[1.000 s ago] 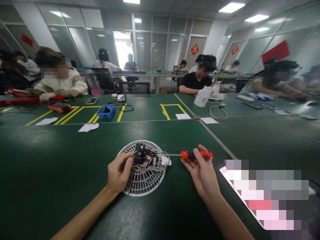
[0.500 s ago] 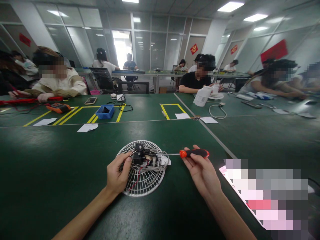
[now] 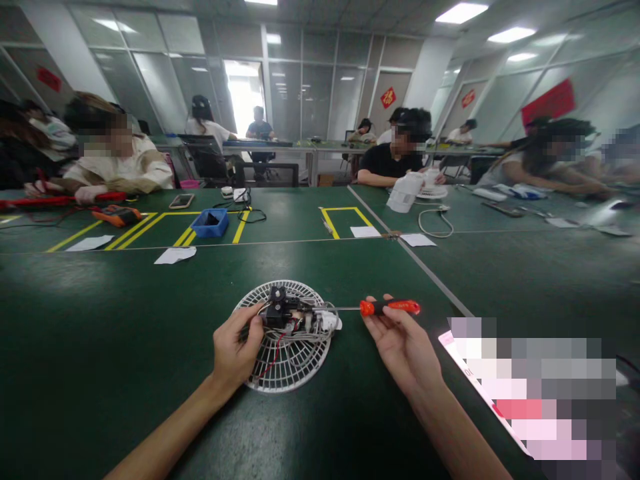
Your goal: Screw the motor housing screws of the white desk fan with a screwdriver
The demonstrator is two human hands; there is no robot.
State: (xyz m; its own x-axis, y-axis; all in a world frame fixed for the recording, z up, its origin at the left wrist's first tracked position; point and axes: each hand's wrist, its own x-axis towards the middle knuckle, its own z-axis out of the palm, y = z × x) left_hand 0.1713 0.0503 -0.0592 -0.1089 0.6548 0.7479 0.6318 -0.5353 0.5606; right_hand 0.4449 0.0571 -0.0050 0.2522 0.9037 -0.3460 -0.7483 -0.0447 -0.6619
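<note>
The motor assembly (image 3: 287, 319) sits over the white round grille (image 3: 280, 389) in front of you, its wiring bare, with no cover on it. A red wire (image 3: 274, 363) hangs loose across the grille's ribs. Your left hand (image 3: 236, 343) pinches the assembly's black end between thumb and fingers. Your right hand (image 3: 407, 343) grips the screwdriver (image 3: 369, 307) by its handle, thumb on top, the shaft running level into the assembly. The screw work looks under way rather than finished; whether the tip is seated, or how many screws remain, you cannot tell from here. Farther out on the green table (image 3: 150, 313), a blue box (image 3: 212, 231) stands beyond the seam.
</note>
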